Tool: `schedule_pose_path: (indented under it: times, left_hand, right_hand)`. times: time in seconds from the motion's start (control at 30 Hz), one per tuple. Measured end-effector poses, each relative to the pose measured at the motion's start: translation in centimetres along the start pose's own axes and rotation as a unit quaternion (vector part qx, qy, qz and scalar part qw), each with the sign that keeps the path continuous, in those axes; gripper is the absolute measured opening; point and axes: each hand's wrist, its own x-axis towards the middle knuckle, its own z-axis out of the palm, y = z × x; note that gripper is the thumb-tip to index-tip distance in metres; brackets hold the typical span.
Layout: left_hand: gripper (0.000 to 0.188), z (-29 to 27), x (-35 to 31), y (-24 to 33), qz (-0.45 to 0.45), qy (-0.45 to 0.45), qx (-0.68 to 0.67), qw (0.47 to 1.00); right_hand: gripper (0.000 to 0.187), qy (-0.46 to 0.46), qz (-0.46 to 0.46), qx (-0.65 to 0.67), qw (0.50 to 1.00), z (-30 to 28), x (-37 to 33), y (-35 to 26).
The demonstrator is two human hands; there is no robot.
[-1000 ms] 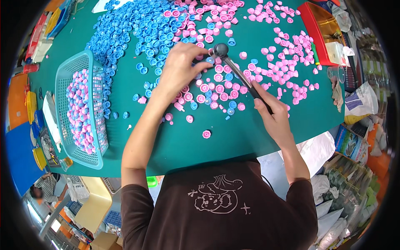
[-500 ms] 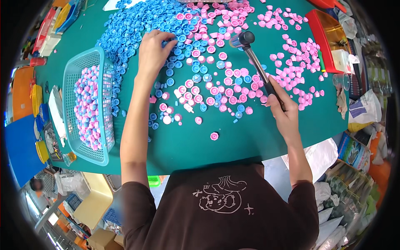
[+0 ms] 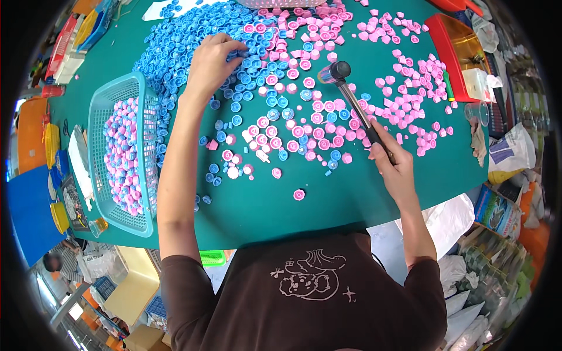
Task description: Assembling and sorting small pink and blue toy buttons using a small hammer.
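Observation:
My left hand [image 3: 209, 65] reaches over the right side of a large heap of small blue plastic caps [image 3: 181, 50]. Its thumb and index finger are bent and apart, with blue caps showing around the tips; no piece is clearly held. My right hand [image 3: 393, 161] is closed around the black grip of a hammer [image 3: 358, 110]. The hammer has a metal shaft, a round black face and a translucent other end. Its head hangs over scattered pink cup-shaped pieces [image 3: 321, 133] and blue caps, several of them fitted together.
At left stands a light-blue mesh basket [image 3: 149, 193] full of pink-and-blue pieces. More pink pieces [image 3: 410, 88] spread to the right, beside a red bin [image 3: 448, 55] and a clear cup [image 3: 477, 113]. A pale container [image 3: 278, 3] is at the far edge of the green tabletop [image 3: 252, 216].
The hammer and my right hand have come a little nearer to me and to the left. My left hand has shifted slightly farther out and left over the blue caps.

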Motion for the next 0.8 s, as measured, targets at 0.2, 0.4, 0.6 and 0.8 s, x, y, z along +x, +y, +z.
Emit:
schedule_pose_path:
  times: [0.2,0.4,0.6,0.8]
  left_hand:
    - [0.021,0.1,0.8,-0.3,0.090,0.007,0.025,0.996]
    - [0.019,0.7,-0.2,4.2,0.056,0.076,-0.064,0.994]
    - [0.020,3.3,-0.4,9.1,0.109,-0.003,-0.203,0.973]
    - [0.020,3.7,0.0,8.5,0.128,-0.054,-0.191,0.972]
  right_hand:
    - [0.040,0.004,-0.002,0.023,1.000,-0.2,-0.4,-0.1]
    - [0.044,0.026,-0.043,0.012,0.999,-0.1,-0.2,0.9]
    - [0.043,0.020,-0.041,0.021,0.999,-0.2,-0.3,0.9]
    - [0.042,0.018,-0.047,0.014,0.999,-0.2,-0.3,1.2]
